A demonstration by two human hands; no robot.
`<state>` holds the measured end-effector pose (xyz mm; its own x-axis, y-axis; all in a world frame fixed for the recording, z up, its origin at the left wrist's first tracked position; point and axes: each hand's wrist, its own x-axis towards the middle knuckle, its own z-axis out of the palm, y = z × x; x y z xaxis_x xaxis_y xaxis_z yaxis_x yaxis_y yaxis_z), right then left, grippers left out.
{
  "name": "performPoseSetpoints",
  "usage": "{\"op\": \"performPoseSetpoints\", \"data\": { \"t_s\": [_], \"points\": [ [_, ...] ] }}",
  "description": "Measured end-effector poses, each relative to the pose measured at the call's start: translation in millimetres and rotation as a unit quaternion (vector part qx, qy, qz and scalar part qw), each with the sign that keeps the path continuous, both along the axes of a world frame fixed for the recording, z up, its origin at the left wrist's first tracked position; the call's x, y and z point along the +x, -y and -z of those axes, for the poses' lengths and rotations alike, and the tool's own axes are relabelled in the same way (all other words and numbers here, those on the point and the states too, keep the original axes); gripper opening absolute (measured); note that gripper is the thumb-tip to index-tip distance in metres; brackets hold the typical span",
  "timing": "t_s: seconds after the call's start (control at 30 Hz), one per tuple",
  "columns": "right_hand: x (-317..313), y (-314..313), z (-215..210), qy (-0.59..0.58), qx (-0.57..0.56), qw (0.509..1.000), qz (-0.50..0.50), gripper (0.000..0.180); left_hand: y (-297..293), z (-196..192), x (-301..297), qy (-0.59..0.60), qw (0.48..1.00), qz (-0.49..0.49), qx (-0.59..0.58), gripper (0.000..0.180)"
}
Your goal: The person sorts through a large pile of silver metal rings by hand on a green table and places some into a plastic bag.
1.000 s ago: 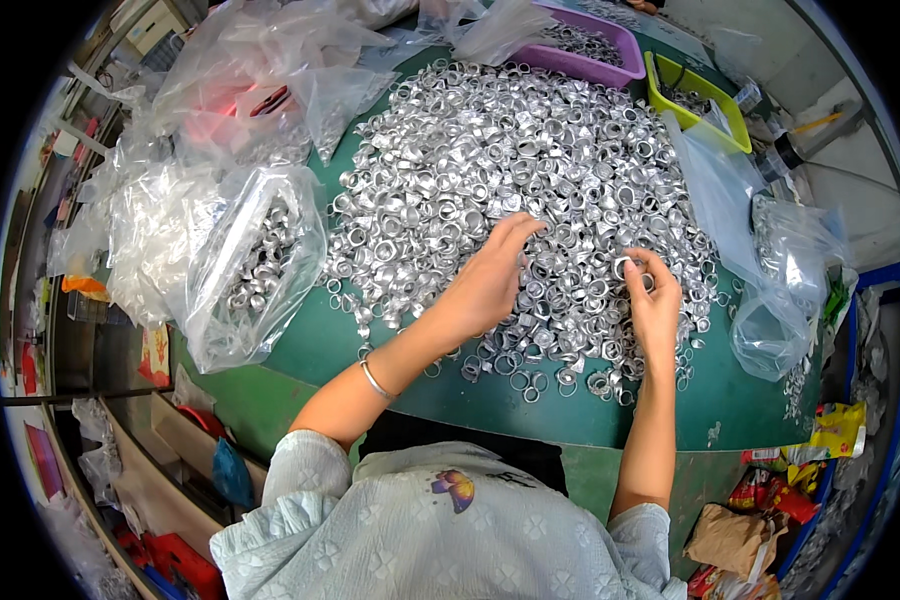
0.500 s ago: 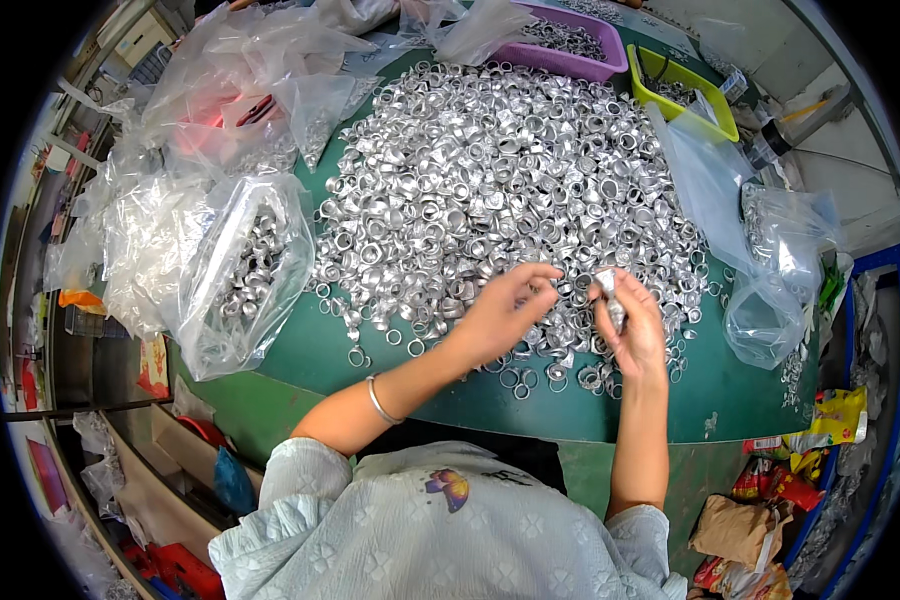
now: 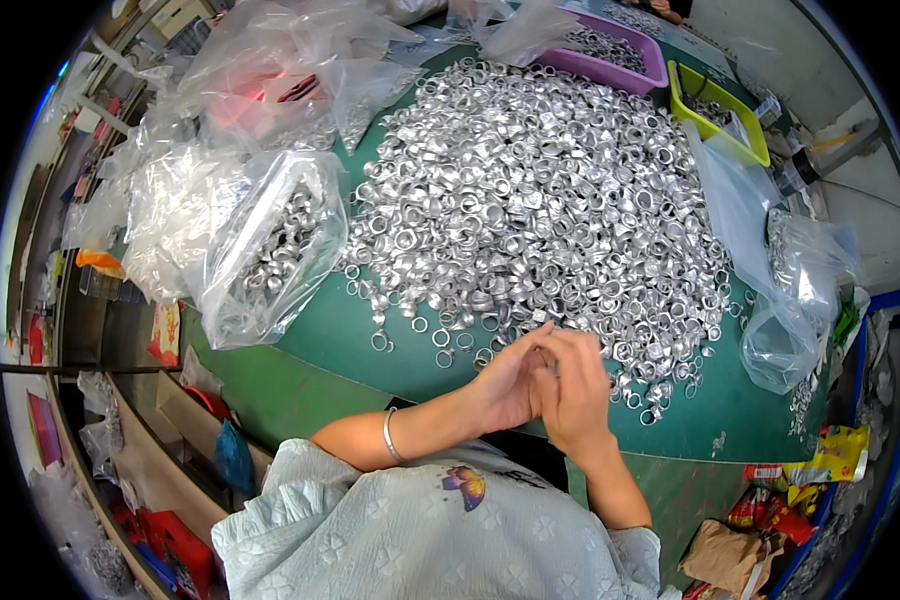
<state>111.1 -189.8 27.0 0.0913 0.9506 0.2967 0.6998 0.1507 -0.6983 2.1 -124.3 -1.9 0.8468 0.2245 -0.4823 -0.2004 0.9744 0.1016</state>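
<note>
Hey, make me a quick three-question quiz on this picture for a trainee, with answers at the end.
1. True or false: the person's hands are spread wide apart.
2. Which is farther right? A) purple tray; B) yellow-green tray.
3. Fill in: the pile of metal rings lies on a ____ tabletop.

Key:
1. False; the left hand and right hand are close together.
2. B.
3. Green.

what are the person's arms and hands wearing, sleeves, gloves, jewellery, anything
Both the left hand and right hand are ungloved, forearms bare. The left sleeve and right sleeve are pale blue-grey. A plain, silver-coloured bangle circles the left wrist; none shows on the right.
</note>
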Motion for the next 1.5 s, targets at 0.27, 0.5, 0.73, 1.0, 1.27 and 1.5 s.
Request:
{"op": "performPoseSetpoints", "data": {
  "t_s": [0.27, 0.5, 0.73, 1.0, 1.27, 1.5],
  "points": [
    [12.6, 10.1, 0.1, -0.161, 0.027, 0.986, -0.016, 0.020, -31.7, 2.1, -88.9, 0.034, 0.980, -0.192, -0.030, 0.016],
    [43.8, 35.8, 21.4, -0.123, -0.036, 0.986, 0.106, 0.009, -137.7, 21.7, -244.8, -0.475, 0.572, -0.499, 0.446, 0.032],
    [39.9, -1.5, 24.9, 0.014, 0.032, 0.991, 0.129, 0.013, -158.3, 67.2, -252.5, -0.675, 0.294, -0.380, 0.559, 0.049],
    [15.4, -63.8, 48.8, 0.166, 0.081, 0.975, 0.125, 0.009, -37.8, 24.0, -57.9, -0.392, 0.422, -0.153, 0.803, 0.033],
    [44.5, -0.4, 22.0, -0.718, -0.095, 0.682, 0.107, 0.017, -46.7, 19.2, -8.8, -0.339, 0.386, -0.087, 0.853, 0.034],
    [59.6, -23.3, 40.8, -0.197, 0.029, 0.963, 0.183, 0.017, -76.2, 20.6, 32.6, -0.326, 0.286, -0.072, 0.898, 0.028]
  ]
}}
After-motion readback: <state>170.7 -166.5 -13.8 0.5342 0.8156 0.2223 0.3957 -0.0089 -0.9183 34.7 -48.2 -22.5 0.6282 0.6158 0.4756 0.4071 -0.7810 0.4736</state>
